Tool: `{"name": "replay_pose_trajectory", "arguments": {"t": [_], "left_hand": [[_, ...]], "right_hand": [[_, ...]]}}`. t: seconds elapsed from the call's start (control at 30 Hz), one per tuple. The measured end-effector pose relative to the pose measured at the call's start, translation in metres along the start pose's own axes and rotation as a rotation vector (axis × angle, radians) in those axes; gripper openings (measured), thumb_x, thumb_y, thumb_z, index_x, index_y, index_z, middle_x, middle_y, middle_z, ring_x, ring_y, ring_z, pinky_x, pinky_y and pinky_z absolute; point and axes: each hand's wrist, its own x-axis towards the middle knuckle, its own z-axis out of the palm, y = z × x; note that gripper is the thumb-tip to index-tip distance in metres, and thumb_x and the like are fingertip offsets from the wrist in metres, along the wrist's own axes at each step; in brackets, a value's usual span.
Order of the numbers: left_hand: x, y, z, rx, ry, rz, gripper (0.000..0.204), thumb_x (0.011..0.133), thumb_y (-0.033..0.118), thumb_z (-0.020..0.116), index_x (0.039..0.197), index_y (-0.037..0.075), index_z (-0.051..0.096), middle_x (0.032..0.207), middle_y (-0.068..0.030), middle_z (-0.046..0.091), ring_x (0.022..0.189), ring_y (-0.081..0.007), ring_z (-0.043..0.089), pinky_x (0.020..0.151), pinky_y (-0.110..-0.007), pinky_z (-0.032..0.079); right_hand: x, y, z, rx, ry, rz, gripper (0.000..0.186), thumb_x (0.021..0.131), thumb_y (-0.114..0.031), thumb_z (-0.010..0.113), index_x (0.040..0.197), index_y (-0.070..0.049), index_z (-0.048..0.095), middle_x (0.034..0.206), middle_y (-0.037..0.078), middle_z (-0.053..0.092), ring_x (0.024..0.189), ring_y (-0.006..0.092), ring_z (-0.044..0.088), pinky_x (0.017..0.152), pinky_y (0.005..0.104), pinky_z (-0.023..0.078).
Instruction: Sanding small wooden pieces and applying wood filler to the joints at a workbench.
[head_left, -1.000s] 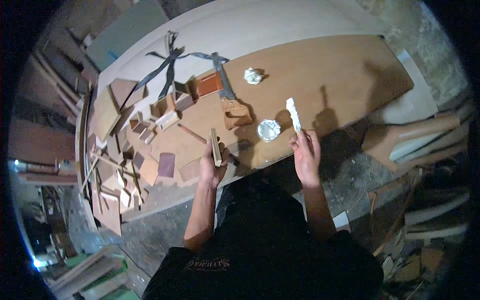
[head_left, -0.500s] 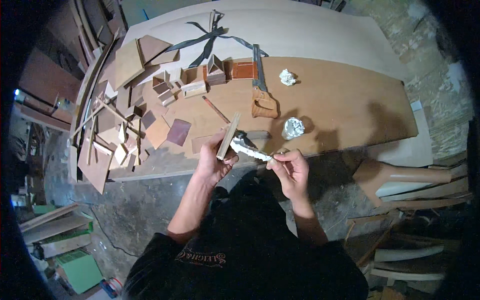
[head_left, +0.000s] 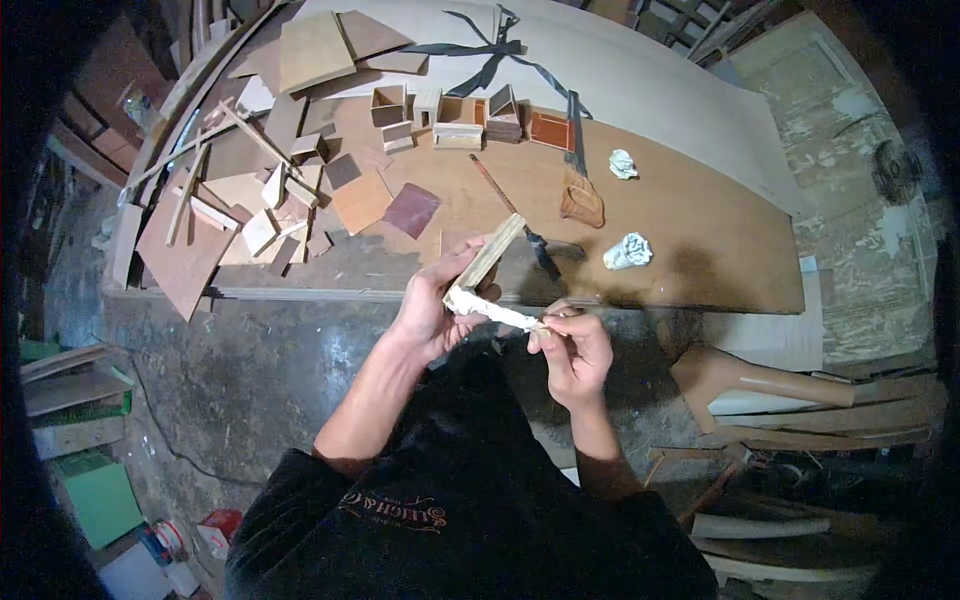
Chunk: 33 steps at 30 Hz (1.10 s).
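Note:
My left hand (head_left: 425, 308) is wrapped round a small pale wooden piece (head_left: 494, 252), tilted up and to the right. A narrow, crumpled white strip (head_left: 495, 309), like paper or tissue, runs from the wood's lower end to my right hand (head_left: 576, 358). The fingertips of my right hand pinch the strip's free end. Whether the strip is fixed to the wood or just lies against it, I cannot tell. Beyond the wood, a thin reddish stick-like tool (head_left: 490, 180) lies on the bench, with a dark part (head_left: 541, 254) near its line.
A handsaw (head_left: 580, 195), a crumpled white wad (head_left: 622, 164) and a white crumpled bundle (head_left: 628, 251) lie on the bench (head_left: 720, 230). Small wooden boxes (head_left: 458, 136) stand at the back; offcuts (head_left: 262, 230) cover the left. Black straps (head_left: 497, 50) lie farther back.
My view has shifted, so the bench things appear farther right and higher. The wooden piece leans more to the right, and the strip's near end now sits against its lower end.

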Motion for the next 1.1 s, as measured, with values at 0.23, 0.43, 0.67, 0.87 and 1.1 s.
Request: {"name": "replay_pose_trajectory", "arguments": {"t": [0.23, 0.43, 0.67, 0.87, 1.1], "left_hand": [[-0.034, 0.013, -0.011, -0.022, 0.061, -0.102, 0.031, 0.101, 0.021, 0.041, 0.127, 0.004, 0.045, 0.073, 0.0004, 0.045, 0.051, -0.0072, 0.037, 0.042, -0.020, 0.030], [-0.052, 0.023, -0.008, -0.030, 0.042, -0.083, 0.023, 0.099, 0.018, 0.039, 0.113, 0.002, 0.049, 0.075, -0.0017, 0.044, 0.050, -0.0062, 0.035, 0.041, -0.020, 0.030], [-0.058, 0.023, -0.015, -0.127, 0.006, -0.079, 0.021, 0.101, 0.018, 0.037, 0.109, 0.002, 0.049, 0.078, -0.0026, 0.046, 0.051, -0.0063, 0.035, 0.041, -0.019, 0.030], [-0.062, 0.023, -0.031, -0.126, -0.027, -0.033, 0.021, 0.102, 0.018, 0.037, 0.105, 0.002, 0.050, 0.076, -0.0028, 0.044, 0.050, -0.0066, 0.035, 0.041, -0.020, 0.030], [-0.065, 0.024, -0.031, -0.112, 0.092, 0.104, 0.024, 0.101, 0.022, 0.040, 0.111, 0.004, 0.052, 0.077, -0.0023, 0.046, 0.054, -0.0079, 0.039, 0.042, -0.020, 0.030]], "right_hand": [[-0.013, -0.007, 0.030, 0.001, 0.000, 0.040, 0.011, 0.095, 0.002, 0.055, 0.104, 0.000, 0.049, 0.086, 0.010, 0.053, 0.071, 0.0132, 0.052, 0.064, 0.0259, 0.046], [-0.014, -0.016, 0.044, -0.067, 0.127, 0.026, 0.013, 0.090, 0.005, 0.060, 0.100, 0.000, 0.053, 0.084, 0.009, 0.057, 0.069, 0.0130, 0.055, 0.061, 0.0254, 0.046], [-0.013, -0.023, 0.057, -0.008, 0.156, -0.024, 0.011, 0.095, 0.001, 0.053, 0.103, -0.003, 0.047, 0.085, 0.009, 0.052, 0.069, 0.0115, 0.049, 0.062, 0.0253, 0.044], [-0.012, -0.030, 0.072, -0.057, 0.075, -0.050, 0.015, 0.090, 0.004, 0.059, 0.101, 0.000, 0.049, 0.077, 0.009, 0.055, 0.068, 0.0155, 0.052, 0.059, 0.0277, 0.044], [-0.011, -0.027, 0.080, -0.315, -0.028, -0.171, 0.014, 0.088, 0.007, 0.060, 0.095, 0.000, 0.051, 0.077, 0.010, 0.057, 0.073, 0.0179, 0.051, 0.061, 0.0278, 0.042]]}}
